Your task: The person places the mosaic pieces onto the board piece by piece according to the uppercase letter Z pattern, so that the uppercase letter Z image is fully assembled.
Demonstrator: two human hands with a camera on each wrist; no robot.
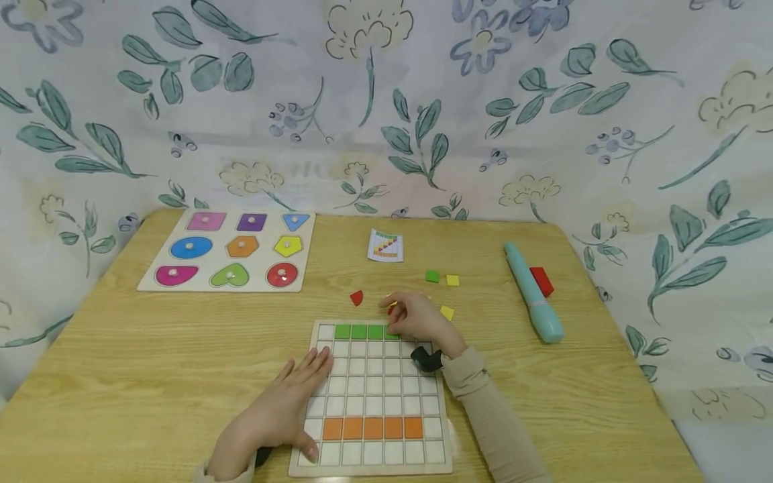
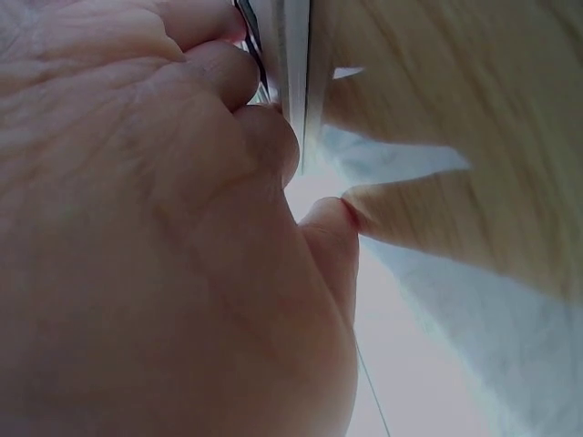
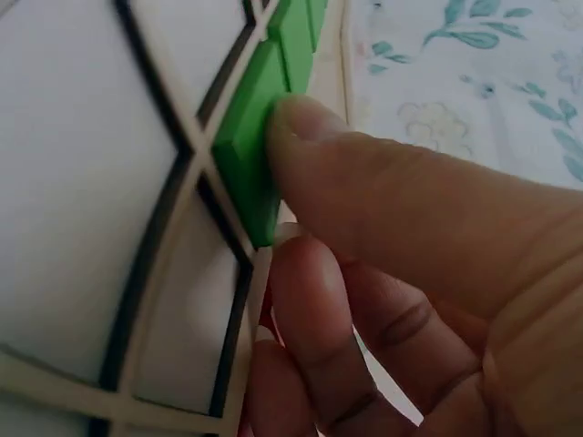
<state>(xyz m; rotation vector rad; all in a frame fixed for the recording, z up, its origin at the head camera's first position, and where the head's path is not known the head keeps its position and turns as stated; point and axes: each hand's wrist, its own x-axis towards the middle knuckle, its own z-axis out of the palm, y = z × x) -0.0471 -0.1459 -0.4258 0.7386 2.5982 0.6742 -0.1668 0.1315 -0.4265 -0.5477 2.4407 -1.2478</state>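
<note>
A wooden grid board (image 1: 448, 429) lies in front of me with white square cells. My left hand (image 1: 284, 402) rests on its left edge, fingers spread and thumb near the lower left corner. At the top row, my right hand (image 1: 423, 318) holds a green square tile (image 3: 250, 137) between thumb and index finger, over a cell. Other green tiles (image 1: 359, 331) fill cells to the left of it. Several orange tiles (image 1: 373, 428) sit in a lower row. Loose by the right hand lie a red quarter-circle piece (image 1: 357, 298) and a yellow tile (image 1: 447, 312); the hand partly hides other pieces.
Farther back are a loose green tile (image 1: 432, 276), another yellow tile (image 1: 453, 280) and a small pattern card (image 1: 385, 245). A knobbed shape puzzle (image 1: 266, 258) lies back left. On the right, a light-blue bat-shaped object (image 1: 534, 295) lies against a red block (image 1: 542, 282).
</note>
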